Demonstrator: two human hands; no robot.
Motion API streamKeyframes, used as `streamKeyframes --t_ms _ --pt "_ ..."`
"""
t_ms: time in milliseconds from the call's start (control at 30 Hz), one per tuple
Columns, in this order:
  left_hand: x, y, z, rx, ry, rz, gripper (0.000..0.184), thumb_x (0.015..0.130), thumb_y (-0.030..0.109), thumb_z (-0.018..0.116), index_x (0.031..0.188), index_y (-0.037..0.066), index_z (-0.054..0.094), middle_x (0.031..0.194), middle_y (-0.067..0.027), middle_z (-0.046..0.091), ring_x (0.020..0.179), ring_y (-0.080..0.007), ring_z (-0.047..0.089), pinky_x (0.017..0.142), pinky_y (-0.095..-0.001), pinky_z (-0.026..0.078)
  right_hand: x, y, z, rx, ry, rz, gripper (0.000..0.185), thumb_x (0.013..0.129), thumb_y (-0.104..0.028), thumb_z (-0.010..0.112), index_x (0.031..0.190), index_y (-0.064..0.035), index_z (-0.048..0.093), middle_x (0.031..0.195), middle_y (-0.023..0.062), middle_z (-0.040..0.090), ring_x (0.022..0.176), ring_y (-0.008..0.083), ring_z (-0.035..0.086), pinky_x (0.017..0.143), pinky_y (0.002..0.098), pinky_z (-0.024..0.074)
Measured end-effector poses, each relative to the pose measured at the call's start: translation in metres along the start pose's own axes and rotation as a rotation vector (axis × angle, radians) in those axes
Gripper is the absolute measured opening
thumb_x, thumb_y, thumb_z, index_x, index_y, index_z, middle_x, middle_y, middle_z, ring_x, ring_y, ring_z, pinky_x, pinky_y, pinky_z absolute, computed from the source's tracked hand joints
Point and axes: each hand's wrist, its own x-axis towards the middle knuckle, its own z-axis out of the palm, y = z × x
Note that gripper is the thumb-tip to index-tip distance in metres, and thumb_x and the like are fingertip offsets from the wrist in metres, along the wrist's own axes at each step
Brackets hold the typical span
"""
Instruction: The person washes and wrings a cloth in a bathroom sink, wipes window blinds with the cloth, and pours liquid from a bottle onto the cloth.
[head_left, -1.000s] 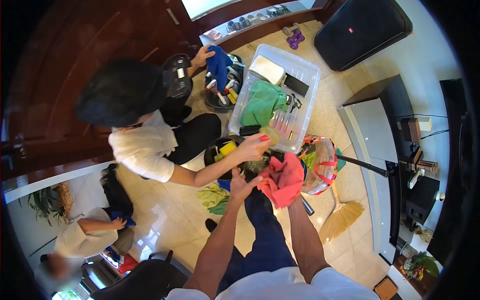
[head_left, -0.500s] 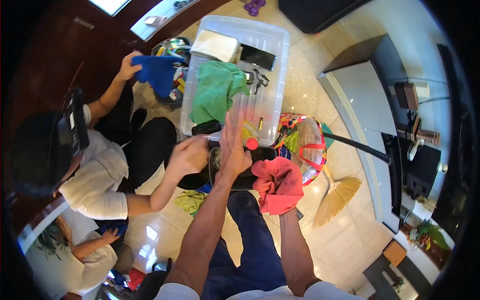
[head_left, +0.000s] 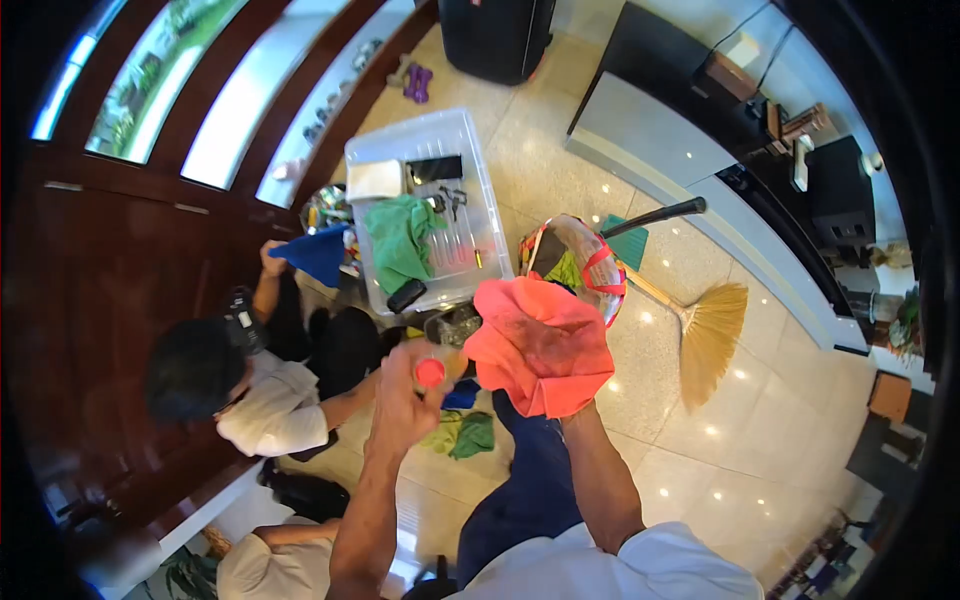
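Note:
My left hand (head_left: 405, 405) is closed around a bottle with a red cap (head_left: 430, 374); the bottle's body is blurred. The red cloth (head_left: 540, 345) is spread over my right hand, whose fingers are hidden beneath it; only the wrist (head_left: 578, 418) shows below. A darker patch marks the cloth's middle. Just beyond my hands lies a dark container (head_left: 452, 326), partly covered by the cloth. A clear plastic lid or tray (head_left: 468, 150) farther off bears a green cloth (head_left: 400, 240), a white cloth (head_left: 375, 181) and a phone (head_left: 434, 168).
At the left, a co-worker (head_left: 270, 400) holds a blue cloth (head_left: 318, 254) by a bin of bottles. A colourful bag (head_left: 610, 300) stands right of the container, near a broom (head_left: 715, 320). Green cloths (head_left: 472, 435) lie on the floor. Another person is at the bottom left.
My left hand has closed on the red-capped bottle and drawn back toward me. The red cloth has opened out over my right hand. The co-worker's near hand has let go of the bottle.

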Motion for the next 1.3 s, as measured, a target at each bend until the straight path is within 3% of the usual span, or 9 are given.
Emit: streamKeyframes --t_ms 267,400,467,567,700,867,1000,1200,1300 --pt "-0.171 0.191 -0.07 0.109 0.088 0.272 0.052 0.066 0.012 0.077 0.112 0.0 0.054 0.097 -0.0139 0.061 0.091 -0.0306 0.059 0.08 -0.0371 0.047 -0.219 -0.002 0.104 -0.008 -0.277 -0.075 0.033 0.09 -0.022 0.062 0.114 -0.0034 0.052 0.099 0.0143 0.061 0.08 0.0204 0.057 0.07 0.0283 0.0432" --pt "-0.245 0.261 -0.09 0.623 -0.016 0.391 0.052 0.059 0.008 0.071 0.107 -0.001 0.053 0.092 -0.0173 0.058 0.083 -0.0358 0.054 0.07 -0.0439 0.045 -0.335 0.009 0.13 -0.221 -0.453 -0.143 0.039 0.09 -0.025 0.063 0.12 -0.0031 0.053 0.105 0.0156 0.065 0.086 0.022 0.062 0.076 0.0288 0.0473" --pt "-0.272 0.284 -0.09 0.772 0.036 0.611 0.052 0.059 0.007 0.068 0.107 -0.002 0.05 0.091 -0.0187 0.056 0.083 -0.0363 0.055 0.07 -0.0434 0.045 -0.362 0.017 0.117 -0.738 -0.612 -0.436 0.043 0.089 -0.023 0.065 0.125 -0.004 0.051 0.112 0.015 0.065 0.089 0.0224 0.063 0.081 0.0283 0.0484" --pt "-0.311 0.312 -0.088 0.757 -0.046 0.428 0.051 0.06 0.009 0.067 0.106 -0.003 0.048 0.092 -0.0193 0.055 0.085 -0.0376 0.056 0.071 -0.0447 0.045 -0.393 0.023 0.091 -1.352 -0.49 -1.292 0.049 0.084 -0.014 0.07 0.126 -0.0032 0.048 0.119 0.0104 0.065 0.088 0.0196 0.064 0.083 0.0271 0.0487" --pt "-0.341 0.35 -0.084 1.087 -0.099 0.458 0.051 0.063 0.013 0.069 0.106 -0.003 0.049 0.092 -0.0178 0.056 0.082 -0.0336 0.057 0.07 -0.0432 0.044 -0.432 0.011 0.099 -1.349 -0.613 -1.372 0.046 0.082 -0.013 0.071 0.121 -0.0031 0.051 0.119 0.0069 0.066 0.084 0.0155 0.064 0.079 0.0255 0.048" --pt "-0.358 0.404 -0.073 1.541 -0.192 0.399 0.058 0.062 0.019 0.074 0.111 -0.004 0.052 0.096 -0.013 0.057 0.089 -0.0265 0.056 0.073 -0.0388 0.042 -0.468 -0.017 0.11 -1.071 -0.791 -0.922 0.034 0.079 -0.013 0.073 0.104 -0.0038 0.053 0.115 0.0032 0.068 0.078 0.0129 0.063 0.071 0.0252 0.0467" --pt "-0.353 0.452 -0.049 1.708 -0.257 0.401 0.067 0.059 0.031 0.077 0.111 -0.005 0.053 0.094 -0.0113 0.056 0.088 -0.0236 0.054 0.07 -0.0373 0.039 -0.463 -0.032 0.087 -1.031 -0.835 -1.03 0.036 0.076 -0.015 0.076 0.101 -0.0034 0.053 0.115 0.0064 0.068 0.077 0.0145 0.063 0.069 0.0265 0.0465" --pt "-0.333 0.508 0.003 1.865 -0.33 0.479 0.041 0.071 0.02 0.063 0.102 -0.007 0.06 0.08 -0.0087 0.055 0.079 -0.0226 0.054 0.066 -0.0369 0.038 -0.479 -0.08 0.072 -0.979 -0.666 -1.372 0.033 0.068 -0.019 0.081 0.088 -0.0067 0.058 0.084 0.003 0.068 0.068 0.0186 0.06 0.063 0.0299 0.0457" --pt "-0.321 0.531 0.022 1.893 -0.336 0.535 0.027 0.072 0.018 0.06 0.089 -0.004 0.063 0.075 -0.0085 0.054 0.075 -0.024 0.053 0.064 -0.0409 0.04 -0.489 -0.104 0.067 -0.893 -0.667 -1.168 0.03 0.065 -0.021 0.082 0.081 -0.0082 0.06 0.07 0.0008 0.06 0.064 0.0214 0.058 0.061 0.033 0.045"
